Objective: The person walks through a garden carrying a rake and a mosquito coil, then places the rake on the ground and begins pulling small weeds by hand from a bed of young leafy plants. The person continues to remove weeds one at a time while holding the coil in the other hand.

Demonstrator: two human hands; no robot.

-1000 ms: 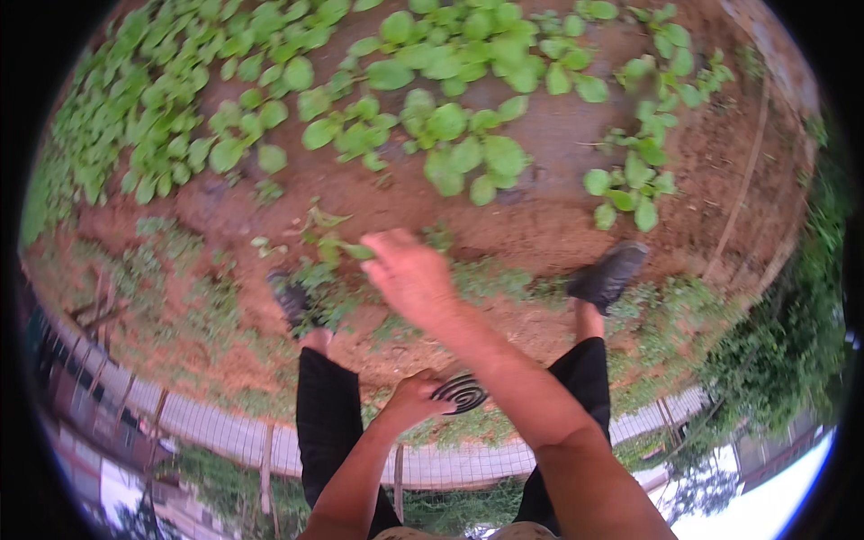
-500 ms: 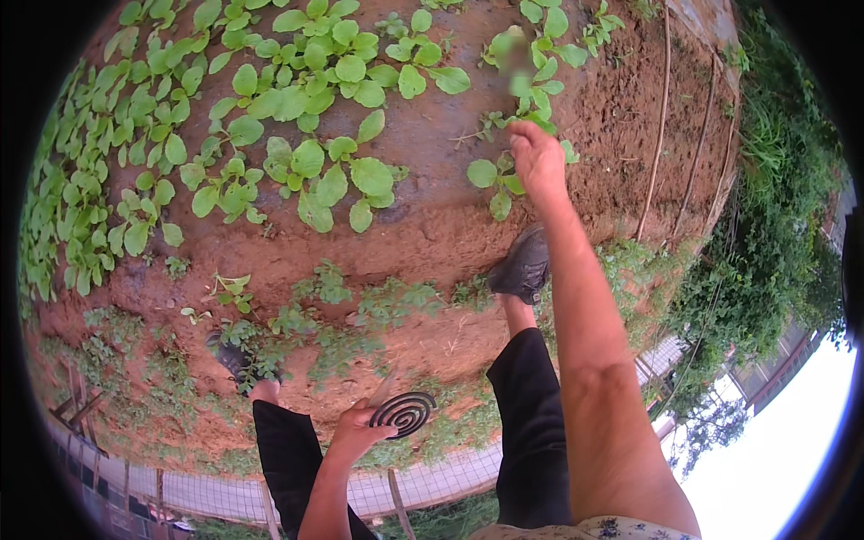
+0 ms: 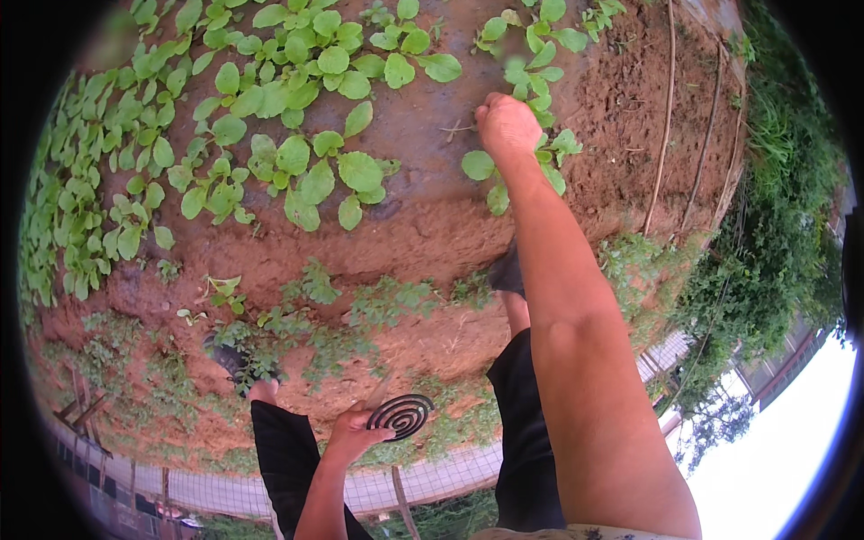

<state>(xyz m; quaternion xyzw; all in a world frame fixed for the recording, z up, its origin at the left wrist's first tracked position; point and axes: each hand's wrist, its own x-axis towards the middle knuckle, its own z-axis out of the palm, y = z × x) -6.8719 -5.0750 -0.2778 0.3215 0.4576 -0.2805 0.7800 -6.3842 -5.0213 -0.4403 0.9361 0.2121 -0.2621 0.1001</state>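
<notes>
My left hand [image 3: 353, 438] is low in the view, in front of my legs, pinching the edge of a flat black mosquito coil [image 3: 400, 418]. A thin pale sliver [image 3: 377, 393] shows just above those fingers; what it is I cannot tell. My right arm reaches far forward over the planted bed. At its end my right hand [image 3: 509, 126] is closed low over the soil, among young leafy green plants [image 3: 479, 166]. Its fingers are turned away, so whatever they grip is hidden. A small dry twig [image 3: 457, 131] lies on the soil just left of it.
Rows of broad-leaved seedlings [image 3: 315, 180] cover the bed to the left. My shoes [image 3: 236, 360] stand on the weedy dirt strip below it. Thin sticks [image 3: 663, 117] lie across the soil at right, beside dense bushes [image 3: 765, 207]. A mesh fence [image 3: 432, 475] runs behind me.
My right hand has shifted a little left and closed into a fist over the small weedy sprig beside it. The left hand with the mosquito coil has hardly moved.
</notes>
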